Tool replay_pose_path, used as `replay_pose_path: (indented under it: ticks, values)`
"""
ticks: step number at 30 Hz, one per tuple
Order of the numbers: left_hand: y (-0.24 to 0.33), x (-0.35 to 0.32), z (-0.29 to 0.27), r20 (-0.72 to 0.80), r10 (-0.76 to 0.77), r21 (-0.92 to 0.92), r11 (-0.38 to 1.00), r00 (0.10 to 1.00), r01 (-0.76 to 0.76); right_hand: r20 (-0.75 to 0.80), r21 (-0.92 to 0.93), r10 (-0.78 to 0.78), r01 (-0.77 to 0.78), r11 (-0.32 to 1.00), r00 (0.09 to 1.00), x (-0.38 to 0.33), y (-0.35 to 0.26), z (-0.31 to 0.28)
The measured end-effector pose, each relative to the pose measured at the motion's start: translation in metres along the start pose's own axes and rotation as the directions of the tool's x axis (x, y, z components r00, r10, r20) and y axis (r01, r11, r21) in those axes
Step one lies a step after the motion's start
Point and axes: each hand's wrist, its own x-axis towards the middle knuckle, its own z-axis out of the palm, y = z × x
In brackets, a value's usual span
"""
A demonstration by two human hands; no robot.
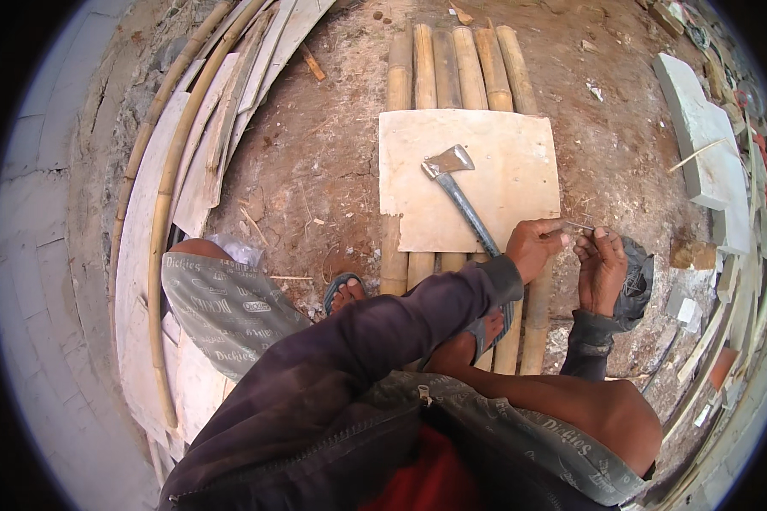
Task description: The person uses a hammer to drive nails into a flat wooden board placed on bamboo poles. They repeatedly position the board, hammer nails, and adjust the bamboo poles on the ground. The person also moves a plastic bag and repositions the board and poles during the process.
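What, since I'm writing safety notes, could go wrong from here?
The thin piece between the left hand and right hand could prick a bare fingertip.

The hatchet lies unheld on the board, its handle running toward the left hand; a bump might shift it toward the nearer sandalled foot.

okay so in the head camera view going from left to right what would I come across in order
Long bamboo poles, sandalled left foot, axe, left hand, right hand, black plastic bag, long white block.
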Motion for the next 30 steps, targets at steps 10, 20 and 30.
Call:
replay_pose_path:
  ticks: [10,20,30]
  values:
    - [0.053,0.002,-0.167,-0.284,0.368,0.493,0.848,0.885,-0.194,0.437,-0.769,-0.094,0.426,0.476,0.894,-0.017,0.092,0.099]
    - [0.031,-0.014,-0.267,-0.414,0.355,0.775,0.62,0.838,0.121,0.453,-0.806,0.43,0.153,0.572,0.781,-0.006,0.083,0.115]
    - [0.031,-0.026,-0.279,-0.332,0.329,0.87,0.47,0.884,0.152,0.521,-0.72,0.247,0.266,0.641,0.817,-0.037,0.065,0.134]
